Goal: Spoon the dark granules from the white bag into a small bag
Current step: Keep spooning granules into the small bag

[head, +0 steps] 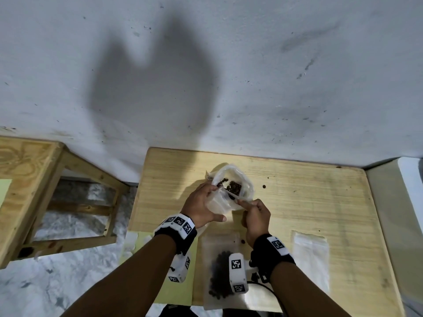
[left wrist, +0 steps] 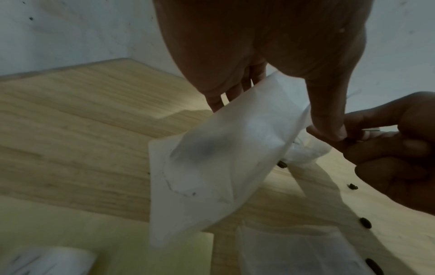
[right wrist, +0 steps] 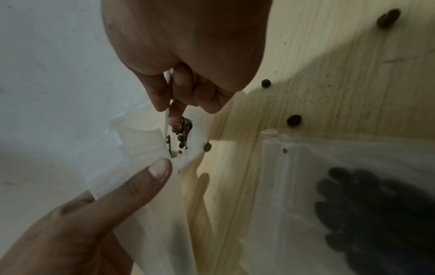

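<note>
The white bag stands open at the back of the wooden table, with dark granules inside. My left hand grips an empty frosted small bag right beside the white bag's mouth, thumb on its edge. My right hand pinches the thin white spoon. The spoon reaches into the white bag among the granules. Its head is hard to make out.
A small bag filled with granules lies flat near the front edge, partly under my right wrist. An empty small bag lies to the right. Loose granules dot the table. A wooden frame stands left.
</note>
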The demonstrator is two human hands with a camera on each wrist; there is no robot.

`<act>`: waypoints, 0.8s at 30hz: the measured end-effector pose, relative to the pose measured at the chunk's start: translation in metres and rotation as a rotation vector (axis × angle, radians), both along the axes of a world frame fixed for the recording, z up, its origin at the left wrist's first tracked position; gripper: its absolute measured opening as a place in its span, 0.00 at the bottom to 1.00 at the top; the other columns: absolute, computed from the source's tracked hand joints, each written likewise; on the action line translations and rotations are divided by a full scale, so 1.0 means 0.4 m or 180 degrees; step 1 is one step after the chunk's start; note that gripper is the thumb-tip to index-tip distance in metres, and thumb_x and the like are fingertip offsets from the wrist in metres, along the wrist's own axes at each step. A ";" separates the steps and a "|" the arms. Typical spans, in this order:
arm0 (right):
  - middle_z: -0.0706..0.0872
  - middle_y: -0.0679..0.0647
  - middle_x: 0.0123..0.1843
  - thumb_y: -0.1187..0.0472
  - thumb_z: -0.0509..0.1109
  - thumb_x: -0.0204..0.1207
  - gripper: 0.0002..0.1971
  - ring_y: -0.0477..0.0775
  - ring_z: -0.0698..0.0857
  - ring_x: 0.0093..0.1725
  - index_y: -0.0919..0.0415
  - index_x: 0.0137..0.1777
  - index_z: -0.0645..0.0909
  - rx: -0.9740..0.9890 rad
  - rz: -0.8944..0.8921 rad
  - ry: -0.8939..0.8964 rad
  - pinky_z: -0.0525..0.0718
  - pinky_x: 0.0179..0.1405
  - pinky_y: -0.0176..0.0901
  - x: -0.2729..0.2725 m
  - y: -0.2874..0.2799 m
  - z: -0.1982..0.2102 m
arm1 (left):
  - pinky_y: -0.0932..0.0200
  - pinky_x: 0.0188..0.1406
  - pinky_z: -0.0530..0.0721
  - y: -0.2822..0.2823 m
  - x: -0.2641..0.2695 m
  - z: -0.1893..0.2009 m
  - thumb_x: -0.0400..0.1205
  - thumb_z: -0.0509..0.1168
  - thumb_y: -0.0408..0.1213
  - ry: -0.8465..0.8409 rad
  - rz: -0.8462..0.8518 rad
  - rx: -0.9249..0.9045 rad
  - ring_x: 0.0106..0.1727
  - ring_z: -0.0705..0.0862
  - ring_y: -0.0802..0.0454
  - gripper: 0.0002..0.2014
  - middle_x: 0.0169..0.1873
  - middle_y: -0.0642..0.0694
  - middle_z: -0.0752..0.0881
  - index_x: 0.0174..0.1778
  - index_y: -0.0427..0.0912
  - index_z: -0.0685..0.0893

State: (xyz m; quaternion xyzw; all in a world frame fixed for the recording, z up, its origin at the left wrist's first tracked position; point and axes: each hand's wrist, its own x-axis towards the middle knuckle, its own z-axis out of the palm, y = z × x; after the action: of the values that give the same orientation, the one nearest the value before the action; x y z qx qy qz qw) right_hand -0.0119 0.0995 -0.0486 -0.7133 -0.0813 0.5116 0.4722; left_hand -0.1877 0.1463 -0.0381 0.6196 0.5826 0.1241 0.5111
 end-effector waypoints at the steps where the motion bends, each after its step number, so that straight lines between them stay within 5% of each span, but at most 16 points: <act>1: 0.73 0.60 0.32 0.71 0.76 0.71 0.24 0.48 0.62 0.20 0.51 0.25 0.66 0.0002 -0.0031 0.0028 0.59 0.21 0.39 0.005 0.005 0.003 | 0.46 0.73 0.77 0.001 -0.002 -0.001 0.52 0.86 0.53 -0.0044 0.0044 -0.0022 0.72 0.75 0.52 0.49 0.73 0.54 0.74 0.71 0.52 0.76; 16: 0.90 0.69 0.40 0.77 0.70 0.73 0.21 0.48 0.61 0.19 0.57 0.29 0.66 0.0526 0.0019 -0.0210 0.58 0.23 0.39 0.153 0.002 0.128 | 0.52 0.73 0.76 0.017 -0.004 0.009 0.52 0.89 0.46 -0.0092 0.0380 0.0012 0.71 0.75 0.54 0.50 0.68 0.59 0.72 0.72 0.47 0.76; 21: 0.89 0.73 0.41 0.78 0.72 0.73 0.19 0.44 0.73 0.20 0.62 0.31 0.67 0.0904 0.0645 -0.0592 0.70 0.21 0.34 0.152 0.012 0.172 | 0.50 0.72 0.77 0.018 0.003 0.006 0.51 0.89 0.45 -0.0136 0.0388 0.0063 0.70 0.75 0.52 0.50 0.66 0.59 0.73 0.71 0.47 0.77; 24: 0.88 0.59 0.33 0.75 0.78 0.71 0.16 0.48 0.83 0.32 0.67 0.32 0.71 0.1061 0.1236 -0.1112 0.78 0.33 0.36 0.130 0.015 0.170 | 0.50 0.72 0.78 0.017 0.005 0.006 0.51 0.89 0.45 -0.0135 0.0391 0.0078 0.70 0.76 0.52 0.50 0.65 0.60 0.73 0.71 0.47 0.77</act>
State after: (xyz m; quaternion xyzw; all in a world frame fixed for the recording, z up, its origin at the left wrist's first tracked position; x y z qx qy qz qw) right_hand 0.0401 0.1054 0.0195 -0.6743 -0.3788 0.4415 0.4549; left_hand -0.1856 0.1533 -0.0357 0.5862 0.6070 0.1755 0.5071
